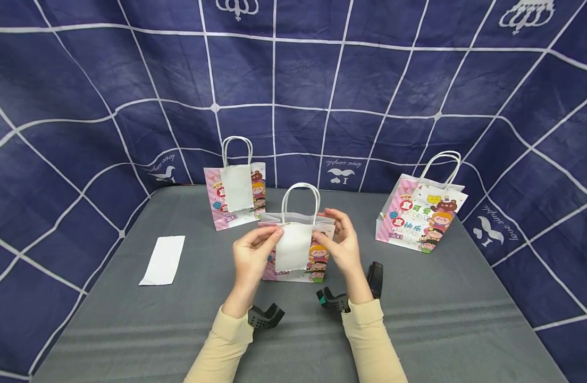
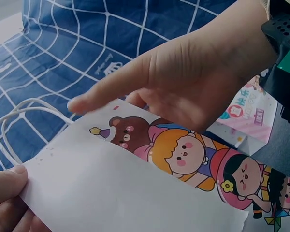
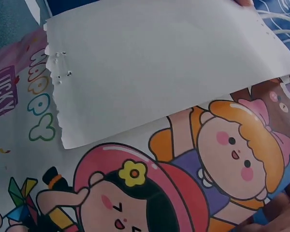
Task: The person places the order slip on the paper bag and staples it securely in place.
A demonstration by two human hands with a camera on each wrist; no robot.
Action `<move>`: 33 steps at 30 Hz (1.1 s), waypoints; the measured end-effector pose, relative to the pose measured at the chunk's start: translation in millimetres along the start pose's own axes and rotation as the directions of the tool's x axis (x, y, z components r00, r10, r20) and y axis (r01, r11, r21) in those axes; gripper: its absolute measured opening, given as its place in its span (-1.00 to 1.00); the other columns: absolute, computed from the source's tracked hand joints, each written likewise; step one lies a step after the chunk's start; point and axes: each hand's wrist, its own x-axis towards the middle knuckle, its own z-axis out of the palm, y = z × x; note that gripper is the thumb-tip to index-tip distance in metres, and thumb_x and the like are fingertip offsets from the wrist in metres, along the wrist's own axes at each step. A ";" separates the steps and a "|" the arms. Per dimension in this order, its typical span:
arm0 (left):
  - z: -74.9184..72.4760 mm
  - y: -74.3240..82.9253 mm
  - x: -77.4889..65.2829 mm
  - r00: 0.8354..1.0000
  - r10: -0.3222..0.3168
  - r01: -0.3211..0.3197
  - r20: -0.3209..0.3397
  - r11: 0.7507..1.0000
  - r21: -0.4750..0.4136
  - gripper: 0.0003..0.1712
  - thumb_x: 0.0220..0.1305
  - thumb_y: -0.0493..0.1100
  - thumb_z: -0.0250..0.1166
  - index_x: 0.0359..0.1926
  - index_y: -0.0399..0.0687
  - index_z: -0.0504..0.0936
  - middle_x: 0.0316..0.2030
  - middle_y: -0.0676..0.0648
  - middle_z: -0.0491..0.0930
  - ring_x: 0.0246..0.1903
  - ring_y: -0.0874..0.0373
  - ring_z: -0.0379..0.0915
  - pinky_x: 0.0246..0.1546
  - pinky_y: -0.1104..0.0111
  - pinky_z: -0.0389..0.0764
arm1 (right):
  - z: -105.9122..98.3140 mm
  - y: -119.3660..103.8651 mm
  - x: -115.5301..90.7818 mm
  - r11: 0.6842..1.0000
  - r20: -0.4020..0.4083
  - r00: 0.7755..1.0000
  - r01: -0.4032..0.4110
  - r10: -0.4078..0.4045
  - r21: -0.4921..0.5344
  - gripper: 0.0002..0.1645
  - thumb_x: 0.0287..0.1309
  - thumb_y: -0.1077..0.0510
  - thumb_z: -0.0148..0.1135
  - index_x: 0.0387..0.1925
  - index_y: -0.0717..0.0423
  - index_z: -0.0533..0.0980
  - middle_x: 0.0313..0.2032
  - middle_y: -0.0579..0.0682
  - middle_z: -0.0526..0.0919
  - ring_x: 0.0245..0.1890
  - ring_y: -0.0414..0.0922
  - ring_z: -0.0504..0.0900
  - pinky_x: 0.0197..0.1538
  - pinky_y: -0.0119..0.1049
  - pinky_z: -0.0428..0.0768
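A white paper slip (image 1: 293, 247) lies over the front of the middle gift bag (image 1: 318, 266), which has white rope handles (image 1: 301, 186) and cartoon figures. The slip's lower end is ragged, with small holes. My left hand (image 1: 252, 252) pinches its upper left corner, thumb in front; the left wrist view shows the other fingers curled beneath. My right hand (image 1: 343, 242) is around the bag's upper right side, thumb stretched toward the slip's upper right edge. In the left wrist view, the right hand's fingers (image 2: 183, 87) are partly hidden behind the bag.
A second gift bag (image 1: 214, 199) with a white slip on its front stands at the back left. Another gift bag (image 1: 403, 218) stands at the back right. A loose white slip (image 1: 163, 260) lies on the grey table (image 1: 145, 319). Blue checked cloth (image 1: 303, 80) encloses the table.
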 end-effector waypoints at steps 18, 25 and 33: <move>0.4 21.2 -3.0 0.946 0.320 -0.292 -0.045 0.907 0.303 -0.82 -0.15 -0.46 0.48 -0.43 -0.43 0.66 -0.53 -0.24 0.64 -0.56 0.08 0.53 -0.45 0.48 0.49 | 18.4 -28.2 -2.0 0.983 -0.096 0.995 -0.033 0.015 -0.181 -0.68 -0.07 0.54 0.29 -0.20 0.50 0.46 -0.46 -0.28 0.60 -0.48 -0.33 0.50 -0.42 -0.49 0.47; -5.1 17.8 2.1 0.947 0.300 -0.246 -0.110 0.905 0.348 -0.28 -0.29 -0.42 0.55 0.00 -0.46 0.47 -0.09 -0.35 0.51 -0.05 -0.14 0.39 0.04 0.11 0.32 | 18.1 -27.4 -1.8 0.982 -0.090 0.996 -0.039 0.023 -0.184 -0.69 -0.06 0.51 0.30 -0.20 0.49 0.47 -0.46 -0.28 0.60 -0.48 -0.33 0.52 -0.43 -0.49 0.49; -22.9 0.7 15.3 0.989 -0.053 0.036 0.138 0.992 0.123 -0.01 -0.06 -0.45 0.43 0.37 -0.30 0.10 0.28 -0.20 0.29 0.32 0.05 0.08 0.34 0.15 -0.10 | 15.7 -22.7 -1.3 0.985 -0.069 0.997 -0.033 0.022 -0.168 -0.70 -0.04 0.50 0.29 -0.19 0.47 0.48 -0.44 -0.15 0.64 -0.48 -0.31 0.57 -0.46 -0.46 0.54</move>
